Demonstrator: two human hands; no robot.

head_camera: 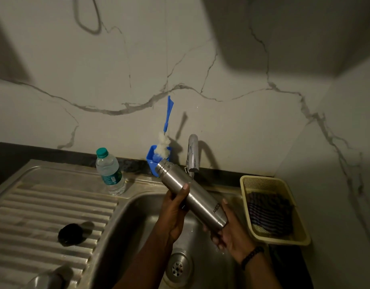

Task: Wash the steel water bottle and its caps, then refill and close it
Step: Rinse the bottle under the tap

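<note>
Bottle (192, 193), steel, uncapped, held tilted over the sink (125, 215), open mouth pointing up and left toward the tap (193, 153). Left hand (174, 213) wraps the middle of the body, thumb on top. Right hand (225, 232) curls round the base end. Lettering on the body is partly covered by the right thumb and unreadable. Thin water stream at the spout, hard to make out. Black cap (70, 234) lies on the ribbed drainboard; a second steel object at the bottom-left edge is cut off and blurred. Plastic water bottle (110, 174) stands on the sink rim. Blue cup (154, 158) behind the mouth holds a bottle brush (165, 130). Yellow basket (273, 207) at right holds a striped cloth (269, 213)
</note>
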